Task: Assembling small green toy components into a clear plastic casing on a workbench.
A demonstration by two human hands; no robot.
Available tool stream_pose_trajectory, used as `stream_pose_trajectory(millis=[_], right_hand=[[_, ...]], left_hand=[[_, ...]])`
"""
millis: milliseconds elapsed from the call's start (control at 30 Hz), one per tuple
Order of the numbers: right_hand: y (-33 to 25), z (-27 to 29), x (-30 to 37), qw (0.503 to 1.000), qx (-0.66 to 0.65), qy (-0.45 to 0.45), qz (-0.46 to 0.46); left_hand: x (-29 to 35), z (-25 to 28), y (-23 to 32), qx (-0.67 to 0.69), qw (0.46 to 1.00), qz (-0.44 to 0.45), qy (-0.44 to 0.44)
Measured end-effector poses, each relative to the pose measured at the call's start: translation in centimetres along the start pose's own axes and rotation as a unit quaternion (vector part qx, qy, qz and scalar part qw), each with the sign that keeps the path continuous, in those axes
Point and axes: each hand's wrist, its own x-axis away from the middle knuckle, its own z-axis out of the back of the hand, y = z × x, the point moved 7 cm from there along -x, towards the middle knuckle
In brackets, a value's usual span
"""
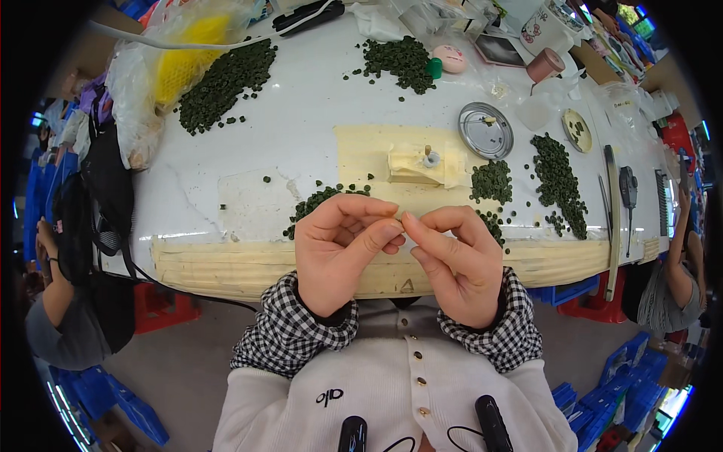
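My left hand [337, 248] and my right hand [461, 260] meet fingertip to fingertip above the table's near edge. Thumb and forefinger of each are pinched together, and whatever lies between them is too small or hidden to name. Small dark green round pieces lie in a heap [312, 205] just behind my left hand, partly covered by it. Beyond my fingers stands a small block wrapped in cream tape [416, 167], with a little peg and a grey-white bit on top. More green pieces [491, 181] are gathered to the right of that block.
Larger heaps of green pieces lie at the far left [230, 83], far middle [399, 62] and right [559, 181]. A round metal lid [486, 129], a small dish [577, 131] and a screwdriver [628, 197] are on the right. Plastic bags [139, 98] line the left edge. People sit at both sides.
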Motion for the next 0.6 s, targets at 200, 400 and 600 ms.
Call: stream_pose_trajectory(millis=[200, 400, 600], right_hand=[[0.4, 0.0, 0.2, 1.000, -0.020, 0.006, -0.006], [0.7, 0.2, 0.1, 0.999, -0.043, -0.004, -0.019], [0.8, 0.1, 0.4, 0.999, -0.040, -0.007, -0.018]], left_hand=[[0.2, -0.4, 0.3, 0.006, 0.999, -0.038, -0.024], [0.1, 0.0, 0.1, 0.001, 0.999, -0.046, -0.016], [0.3, 0.0, 1.0, -0.067, 0.994, -0.089, -0.017]])
